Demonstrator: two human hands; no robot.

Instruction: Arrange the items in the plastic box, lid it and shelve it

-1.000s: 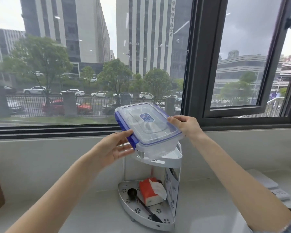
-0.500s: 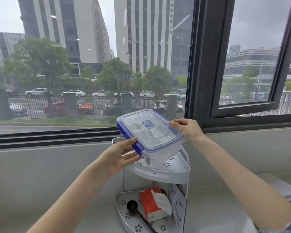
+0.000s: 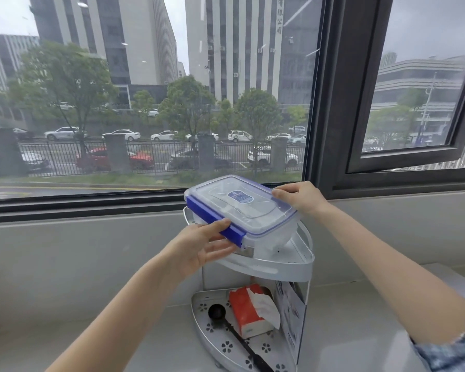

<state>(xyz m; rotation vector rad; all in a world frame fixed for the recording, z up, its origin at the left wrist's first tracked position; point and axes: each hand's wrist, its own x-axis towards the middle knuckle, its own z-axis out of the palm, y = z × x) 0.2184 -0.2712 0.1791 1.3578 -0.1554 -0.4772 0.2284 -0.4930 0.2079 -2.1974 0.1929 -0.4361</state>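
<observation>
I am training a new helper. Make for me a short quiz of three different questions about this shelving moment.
1. True or false: the plastic box has its lid on.
2. Which tier of the corner shelf is the box at? A top, B bottom.
3. Fill in: the left hand has its grip on the ___ latch side.

Key: 1 true. 2 A. 3 blue.
</observation>
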